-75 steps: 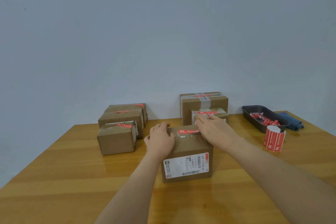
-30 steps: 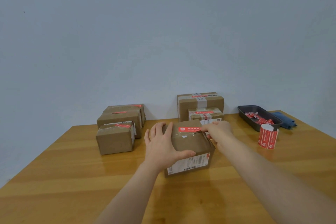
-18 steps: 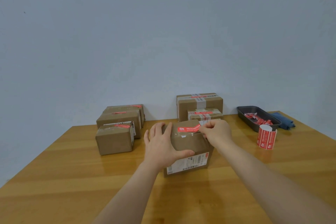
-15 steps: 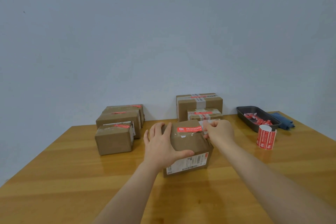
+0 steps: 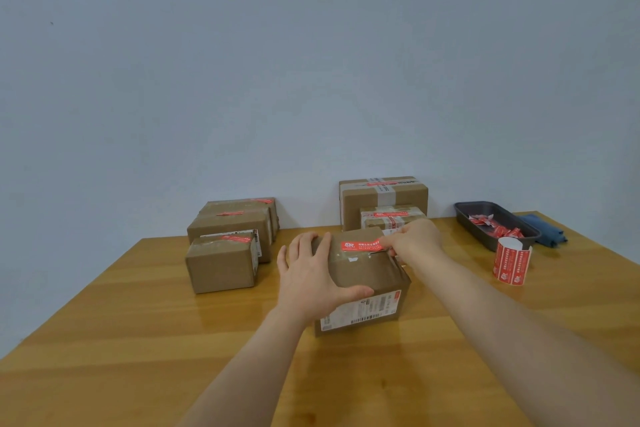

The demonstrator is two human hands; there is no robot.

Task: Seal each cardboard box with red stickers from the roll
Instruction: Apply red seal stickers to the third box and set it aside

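Note:
A brown cardboard box (image 5: 367, 274) with a white shipping label on its front stands turned at an angle in the middle of the wooden table (image 5: 138, 340). A red sticker (image 5: 360, 245) lies across the far part of its top. My left hand (image 5: 311, 277) grips the box's left side, fingers over the top and thumb along the front edge. My right hand (image 5: 414, 236) pinches the sticker's right end at the box's right edge. The roll of red stickers (image 5: 512, 265) stands upright to the right, apart from both hands.
Three stickered boxes (image 5: 221, 267) cluster at the back left. Two more boxes (image 5: 381, 201) stand behind the one I hold. A dark tray (image 5: 465, 215) with red scraps and a blue cloth (image 5: 543, 230) sit at the back right.
The box has been turned at an angle. My left hand shifted to wrap its left front corner. My right hand slid along the sticker to its right end.

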